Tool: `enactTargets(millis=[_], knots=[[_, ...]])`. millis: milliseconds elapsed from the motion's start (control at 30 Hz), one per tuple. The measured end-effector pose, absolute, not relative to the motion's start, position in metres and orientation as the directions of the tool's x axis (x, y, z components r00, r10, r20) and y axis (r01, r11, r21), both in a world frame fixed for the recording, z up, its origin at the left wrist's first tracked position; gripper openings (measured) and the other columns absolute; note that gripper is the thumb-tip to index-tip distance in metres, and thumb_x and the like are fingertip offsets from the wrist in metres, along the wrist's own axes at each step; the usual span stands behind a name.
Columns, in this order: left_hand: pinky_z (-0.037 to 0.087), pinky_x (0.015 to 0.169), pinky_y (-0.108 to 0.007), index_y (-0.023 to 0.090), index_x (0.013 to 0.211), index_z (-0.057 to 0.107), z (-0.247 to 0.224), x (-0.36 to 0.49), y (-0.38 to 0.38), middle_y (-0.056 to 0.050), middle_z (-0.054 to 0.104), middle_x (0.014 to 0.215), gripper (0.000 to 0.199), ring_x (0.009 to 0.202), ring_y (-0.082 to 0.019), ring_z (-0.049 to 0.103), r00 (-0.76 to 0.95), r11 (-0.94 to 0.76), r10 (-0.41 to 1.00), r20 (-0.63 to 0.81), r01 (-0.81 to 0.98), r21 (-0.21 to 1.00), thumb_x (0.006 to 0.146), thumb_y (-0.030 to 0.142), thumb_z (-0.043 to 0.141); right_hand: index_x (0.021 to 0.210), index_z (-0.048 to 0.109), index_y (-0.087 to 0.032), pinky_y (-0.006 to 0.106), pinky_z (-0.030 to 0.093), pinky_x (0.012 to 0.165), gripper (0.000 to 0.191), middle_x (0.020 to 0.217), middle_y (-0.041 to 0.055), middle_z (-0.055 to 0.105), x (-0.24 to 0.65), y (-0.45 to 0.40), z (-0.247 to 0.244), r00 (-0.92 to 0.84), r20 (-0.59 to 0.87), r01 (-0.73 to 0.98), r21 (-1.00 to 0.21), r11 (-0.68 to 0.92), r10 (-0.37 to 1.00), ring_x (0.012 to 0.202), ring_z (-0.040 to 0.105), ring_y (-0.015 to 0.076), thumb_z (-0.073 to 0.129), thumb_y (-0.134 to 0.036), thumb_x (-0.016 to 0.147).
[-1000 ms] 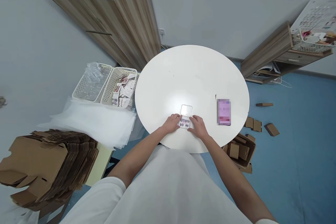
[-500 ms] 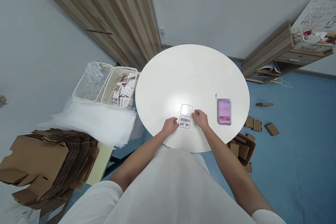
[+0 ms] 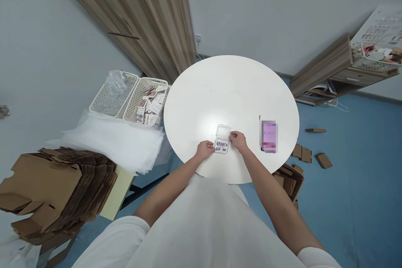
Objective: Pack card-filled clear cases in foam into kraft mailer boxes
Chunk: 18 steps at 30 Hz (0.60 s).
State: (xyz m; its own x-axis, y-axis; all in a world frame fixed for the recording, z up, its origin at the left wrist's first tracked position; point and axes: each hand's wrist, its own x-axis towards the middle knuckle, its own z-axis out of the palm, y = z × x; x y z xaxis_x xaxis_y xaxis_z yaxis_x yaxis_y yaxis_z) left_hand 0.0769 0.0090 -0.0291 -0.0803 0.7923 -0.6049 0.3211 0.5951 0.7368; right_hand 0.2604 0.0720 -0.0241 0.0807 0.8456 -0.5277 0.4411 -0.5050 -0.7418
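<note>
A small clear plastic case point(image 3: 222, 145) lies open on the white round table near its front edge. Several shiny purple-toned pieces, which look like press-on nails point(image 3: 221, 144), sit in rows in its lower half. The see-through lid point(image 3: 223, 131) is folded back, away from my body. My left hand point(image 3: 206, 149) grips the case by its left edge, fingers closed together. At the right, by the hinge and lid edge, my right hand point(image 3: 238, 139) pinches the case between thumb and fingers.
A pixelated purple item point(image 3: 269, 137) lies on the table point(image 3: 232, 88) to the right. Left are a basket of printed cards point(image 3: 147, 106), a basket of clear plastic point(image 3: 109, 100), white sheets point(image 3: 122, 142) and stacked flat cardboard point(image 3: 47, 188). Small boxes point(image 3: 323, 160) lie on the floor.
The view has shifted slightly. Both hands stay at the case, and its lid is still folded back. No other clear movement shows.
</note>
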Motion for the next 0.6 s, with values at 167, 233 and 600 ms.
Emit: enactTargets(millis=[167, 233, 600], knots=[[0.048, 0.063, -0.024, 0.012, 0.080, 0.061, -0.029, 0.080, 0.010, -0.001, 0.060, 0.065, 0.021, 0.058, -0.009, 0.056, 0.053, 0.682, 0.731, -0.681, -0.005, 0.732, 0.061, 0.015, 0.068, 0.079, 0.054, -0.021, 0.027, 0.047, 0.062, 0.020, 0.085, 0.0006, 0.056, 0.266, 0.064, -0.013, -0.110, -0.525, 0.116, -0.850, -0.513, 0.844, 0.071, 0.056, 0.0118, 0.059, -0.029, 0.061], [0.049, 0.066, -0.026, 0.011, 0.082, 0.061, -0.026, 0.081, 0.012, -0.002, 0.061, 0.069, 0.023, 0.062, -0.009, 0.058, 0.084, 0.700, 0.714, -0.695, -0.122, 0.704, 0.061, 0.016, 0.069, 0.079, 0.053, -0.021, 0.029, 0.048, 0.065, 0.023, 0.093, 0.0011, 0.055, 0.268, 0.059, -0.008, -0.170, -0.534, 0.028, -0.843, -0.537, 0.828, 0.075, 0.056, 0.0125, 0.061, -0.030, 0.060], [0.047, 0.080, -0.027, 0.013, 0.093, 0.062, -0.008, 0.082, 0.018, -0.009, 0.063, 0.097, 0.022, 0.083, -0.012, 0.060, 0.218, 0.706, 0.704, -0.676, -0.321, 0.631, 0.071, 0.017, 0.064, 0.086, 0.057, -0.020, 0.028, 0.048, 0.072, 0.026, 0.118, 0.0038, 0.052, 0.269, 0.044, 0.009, -0.151, -0.485, -0.005, -0.871, -0.492, 0.861, 0.089, 0.056, 0.0152, 0.058, -0.034, 0.064]])
